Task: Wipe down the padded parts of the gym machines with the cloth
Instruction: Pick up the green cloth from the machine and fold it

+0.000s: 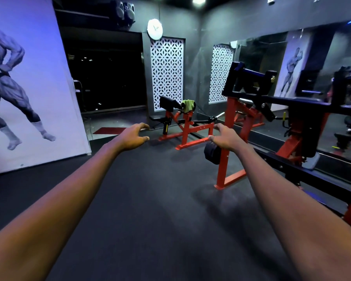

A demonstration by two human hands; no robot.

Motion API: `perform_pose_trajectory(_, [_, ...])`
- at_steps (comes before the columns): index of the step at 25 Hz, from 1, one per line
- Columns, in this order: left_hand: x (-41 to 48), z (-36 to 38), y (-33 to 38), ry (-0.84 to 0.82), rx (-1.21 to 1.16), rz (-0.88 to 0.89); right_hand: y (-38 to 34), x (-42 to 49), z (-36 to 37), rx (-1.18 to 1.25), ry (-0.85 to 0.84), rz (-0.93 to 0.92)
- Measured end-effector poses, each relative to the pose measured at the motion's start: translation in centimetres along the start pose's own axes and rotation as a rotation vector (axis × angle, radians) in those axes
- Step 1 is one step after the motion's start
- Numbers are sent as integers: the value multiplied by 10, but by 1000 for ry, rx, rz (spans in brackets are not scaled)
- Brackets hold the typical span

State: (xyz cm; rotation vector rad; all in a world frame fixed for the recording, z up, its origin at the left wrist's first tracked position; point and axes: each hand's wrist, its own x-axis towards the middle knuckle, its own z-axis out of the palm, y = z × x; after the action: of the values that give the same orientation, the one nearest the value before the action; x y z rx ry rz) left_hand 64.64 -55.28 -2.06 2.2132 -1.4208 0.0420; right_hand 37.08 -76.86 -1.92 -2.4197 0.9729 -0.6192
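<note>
This is a gym: red-framed weight machines (pixel 187 128) with black pads (pixel 166 102) stand at centre and right, a bodybuilder mural (pixel 10 84) fills the left wall, and a wall mirror (pixel 257 57) spans the right above dark rubber flooring (pixel 150 199).

Both arms extend forward above the dark floor (pixel 150 199). Left hand (pixel 133 136) and right hand (pixel 227 136): fingers spread, loosely curved, holding nothing. Green cloth (pixel 187 104) lies draped over the far red machine (pixel 187 131), beside its black pad (pixel 167 102). Right hand possibly touches a black roller pad (pixel 211 154).

wall clock (pixel 154 29) above lattice panel (pixel 167 73) (white).
</note>
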Motion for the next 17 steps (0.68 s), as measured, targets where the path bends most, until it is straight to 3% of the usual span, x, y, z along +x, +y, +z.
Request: perform_pose_trajectory(17, [436,70,-157,8,31,-20,62,447,91,-16,6,6])
